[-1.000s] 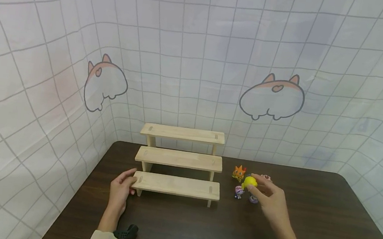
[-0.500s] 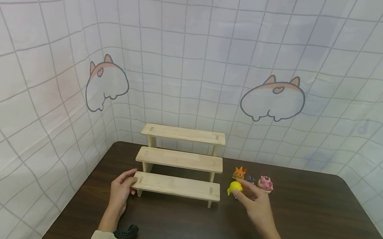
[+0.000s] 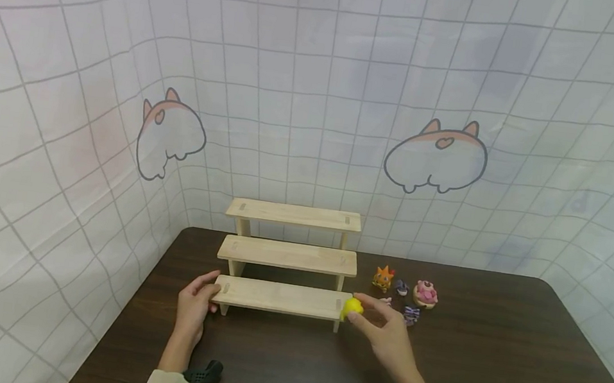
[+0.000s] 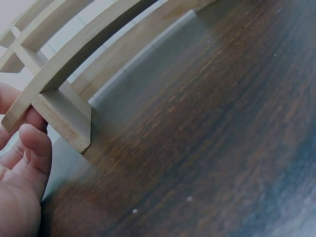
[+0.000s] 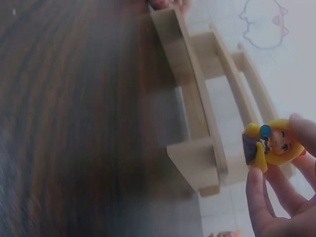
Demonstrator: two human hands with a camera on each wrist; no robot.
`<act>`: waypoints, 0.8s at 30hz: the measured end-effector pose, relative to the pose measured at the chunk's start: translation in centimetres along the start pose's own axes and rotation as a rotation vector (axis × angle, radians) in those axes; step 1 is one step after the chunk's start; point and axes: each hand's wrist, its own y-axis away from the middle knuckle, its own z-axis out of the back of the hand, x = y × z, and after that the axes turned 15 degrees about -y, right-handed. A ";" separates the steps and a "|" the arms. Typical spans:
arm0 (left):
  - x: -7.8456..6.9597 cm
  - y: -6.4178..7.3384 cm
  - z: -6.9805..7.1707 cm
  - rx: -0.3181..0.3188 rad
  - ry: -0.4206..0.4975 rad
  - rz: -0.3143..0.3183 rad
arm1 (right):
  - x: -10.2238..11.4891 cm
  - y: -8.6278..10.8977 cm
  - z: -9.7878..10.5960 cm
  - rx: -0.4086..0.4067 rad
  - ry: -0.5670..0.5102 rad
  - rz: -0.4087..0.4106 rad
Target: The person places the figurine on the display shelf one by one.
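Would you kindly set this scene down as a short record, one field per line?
wooden stand: three steps, on the dark table
left hand: holds the lowest step by its left end
right hand: pinches the yellow figurine near that step's right end
right of stand: orange figurine, pink figurine, others
backdrop: white, gridded, with animal drawings

Gridded white cloth point(image 3: 304, 126) backs a dark table point(image 3: 495, 352)
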 end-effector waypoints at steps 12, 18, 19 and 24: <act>0.2 -0.2 -0.1 0.011 0.008 0.009 | -0.1 0.1 -3.0 0.034 -0.043 0.050; 0.1 -0.1 -0.1 0.005 0.001 0.000 | 0.4 -0.5 -4.8 0.067 -0.044 0.052; 0.1 -0.1 -0.1 0.002 0.000 -0.004 | 0.6 -0.6 -5.1 0.074 -0.038 0.058; 0.0 0.1 -0.1 -0.008 0.007 -0.021 | 1.4 -1.2 -6.6 0.108 -0.041 0.084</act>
